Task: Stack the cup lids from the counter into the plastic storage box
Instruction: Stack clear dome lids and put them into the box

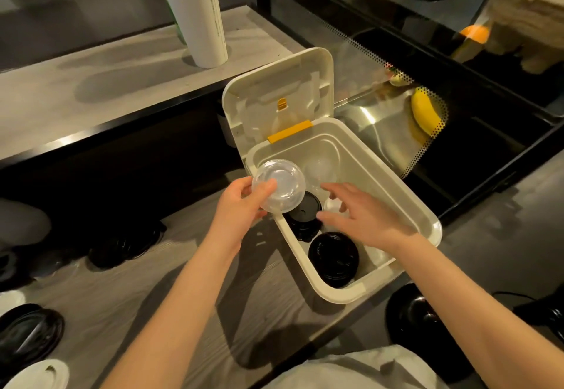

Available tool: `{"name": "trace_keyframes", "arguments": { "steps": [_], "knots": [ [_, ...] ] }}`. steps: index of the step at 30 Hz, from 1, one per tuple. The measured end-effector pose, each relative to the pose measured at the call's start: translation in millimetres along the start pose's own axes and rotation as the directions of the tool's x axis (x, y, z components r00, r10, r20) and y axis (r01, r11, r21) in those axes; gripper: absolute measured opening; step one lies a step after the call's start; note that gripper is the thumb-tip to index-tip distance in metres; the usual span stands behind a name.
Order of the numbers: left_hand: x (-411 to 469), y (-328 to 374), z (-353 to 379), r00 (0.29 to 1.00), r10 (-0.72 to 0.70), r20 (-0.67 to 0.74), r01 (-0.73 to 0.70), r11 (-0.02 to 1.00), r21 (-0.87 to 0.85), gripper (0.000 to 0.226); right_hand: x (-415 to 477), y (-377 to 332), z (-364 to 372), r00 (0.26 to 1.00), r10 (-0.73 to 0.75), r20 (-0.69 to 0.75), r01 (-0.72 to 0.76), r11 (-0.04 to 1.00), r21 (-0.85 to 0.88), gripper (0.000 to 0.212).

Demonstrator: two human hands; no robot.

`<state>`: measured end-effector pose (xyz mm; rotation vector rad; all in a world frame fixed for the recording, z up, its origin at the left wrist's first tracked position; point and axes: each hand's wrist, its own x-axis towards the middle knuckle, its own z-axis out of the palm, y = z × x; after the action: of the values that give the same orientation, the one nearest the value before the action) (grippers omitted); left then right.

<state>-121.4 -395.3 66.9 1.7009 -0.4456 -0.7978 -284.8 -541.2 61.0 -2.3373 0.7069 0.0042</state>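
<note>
- My left hand (pixel 244 205) grips a clear lid (pixel 278 185), thumb across its face and fingers behind the rim, right at the near-left corner of the white storage box (pixel 427 227).
- My right hand (pixel 363 221) hovers inside the box's mouth, fingers spread wide and holding nothing. Something pale sits beneath the fingertips, and I cannot tell what it is.
- The box stands at 1 o'clock from me with its hinged cover (pixel 274 95) propped open at the far end. Its long axis runs from 11 o'clock at the hinge to 5 o'clock at the near end.
- The lid is round, so it has no long axis of its own. Its face tilts up toward me, and I cannot tell whether that face is the dome or the hollow.
- The drop turns on one relation, as I judge it. The lid sits on the 9 o'clock side of the box's rim, and the open floor lies toward 3 o'clock, a short move for the left hand, which is the nearer one.
- Two stacks of black lids (pixel 333 259) already fill the near half of the box, and clear ones (pixel 320 169) rest toward the hinge.
- More dark lids (pixel 128 242) wait on the counter (pixel 106 291) at 9 o'clock from my left hand.
- A banana (pixel 425 114) lies beyond the box at 1 o'clock.
</note>
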Motion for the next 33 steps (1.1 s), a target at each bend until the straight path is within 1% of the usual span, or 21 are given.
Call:
{"name": "trace_keyframes", "arguments": {
  "steps": [1,2,3,4,7,8,11,13,14,16,18,20,22,24,25,27,29,30,31,32,33],
  "knots": [
    [2.0,3.7,1.8,1.000,0.017,0.004,-0.017,0.999,0.037,0.058,4.3,-4.0,-4.5,0.998,0.032,-0.062,-0.019,0.979,0.202,0.058],
    [3.5,8.1,4.2,0.999,0.034,0.008,-0.035,0.997,0.071,0.059,9.2,-8.7,-8.6,0.994,0.064,-0.091,-0.024,0.922,0.387,0.054],
    [5.1,12.6,7.2,0.998,0.053,0.015,-0.054,0.994,0.095,0.058,14.6,-13.4,-12.2,0.993,0.082,-0.086,-0.027,0.860,0.509,0.051],
    [6.8,16.8,10.0,0.997,0.074,0.027,-0.077,0.991,0.110,0.057,19.5,-18.6,-15.1,0.995,0.082,-0.058,-0.034,0.819,0.572,0.047],
    [16.2,25.9,16.5,0.992,0.114,0.056,-0.120,0.985,0.125,0.054,30.1,-27.1,-20.8,0.998,0.054,0.030,-0.060,0.709,0.703,0.029],
    [19.6,28.6,18.0,0.991,0.121,0.064,-0.129,0.982,0.140,0.054,32.5,-26.9,-22.8,0.998,0.058,0.035,-0.065,0.679,0.731,0.026],
    [32.7,33.3,24.4,0.987,0.117,0.106,-0.138,0.968,0.210,0.050,41.7,-19.0,-27.0,0.994,0.106,0.008,-0.076,0.657,0.750,0.029],
    [39.7,35.5,29.2,0.983,0.145,0.112,-0.174,0.935,0.308,0.044,51.1,-13.8,-28.4,0.982,0.185,-0.042,-0.085,0.627,0.774,0.031],
    [42.0,35.8,30.3,0.981,0.172,0.093,-0.194,0.909,0.369,0.048,57.3,-10.2,-27.8,0.969,0.240,-0.065,-0.098,0.607,0.789,0.033],
    [46.6,34.4,29.1,0.972,0.233,0.036,-0.222,0.851,0.476,0.057,71.0,-1.0,-23.9,0.923,0.378,-0.078,-0.164,0.567,0.807,0.036],
    [49.0,29.1,24.4,0.953,0.300,0.030,-0.258,0.758,0.600,0.057,83.4,8.1,-17.9,0.868,0.493,-0.051,-0.251,0.527,0.812,0.045],
    [50.4,20.2,19.2,0.936,0.345,0.070,-0.291,0.647,0.705,0.055,92.6,14.7,-10.8,0.825,0.564,-0.044,-0.320,0.530,0.785,0.054],
    [50.1,10.1,13.8,0.925,0.363,0.111,-0.315,0.570,0.759,0.055,100.0,19.3,-4.1,0.787,0.612,-0.081,-0.407,0.614,0.676,0.062],
    [47.4,0.8,8.7,0.935,0.319,0.154,-0.311,0.530,0.789,0.056,104.7,22.2,1.1,0.768,0.633,-0.097,-0.513,0.699,0.498,0.063],
    [46.8,-3.7,6.0,0.941,0.288,0.180,-0.310,0.510,0.803,0.057,106.2,23.0,2.4,0.764,0.636,-0.110,-0.554,0.733,0.395,0.058],
    [47.7,-9.3,1.2,0.942,0.257,0.214,-0.317,0.485,0.815,0.056,105.2,19.5,2.0,0.770,0.610,-0.186,-0.583,0.792,0.181,0.050],
    [48.6,-9.5,-1.2,0.938,0.261,0.228,-0.332,0.489,0.807,0.056,102.3,15.6,0.3,0.793,0.523,-0.313,-0.548,0.836,0.007,0.047],
    [49.0,-9.2,-1.6,0.936,0.265,0.232,-0.338,0.488,0.805,0.056,99.2,12.5,-1.9,0.811,0.447,-0.378,-0.502,0.863,-0.056,0.047],
    [49.0,-8.6,-1.8,0.934,0.270,0.235,-0.343,0.485,0.805,0.055,96.6,10.2,-3.7,0.836,0.348,-0.424,-0.426,0.899,-0.100,0.046],
    [49.0,-8.6,-2.1,0.932,0.274,0.238,-0.347,0.480,0.806,0.055,93.8,8.8,-5.7,0.871,0.231,-0.433,-0.320,0.936,-0.143,0.046],
    [49.0,-8.3,-2.4,0.930,0.277,0.242,-0.351,0.473,0.808,0.055,93.1,8.7,-6.8,0.912,0.114,-0.394,-0.208,0.956,-0.206,0.047]
  ]
}}
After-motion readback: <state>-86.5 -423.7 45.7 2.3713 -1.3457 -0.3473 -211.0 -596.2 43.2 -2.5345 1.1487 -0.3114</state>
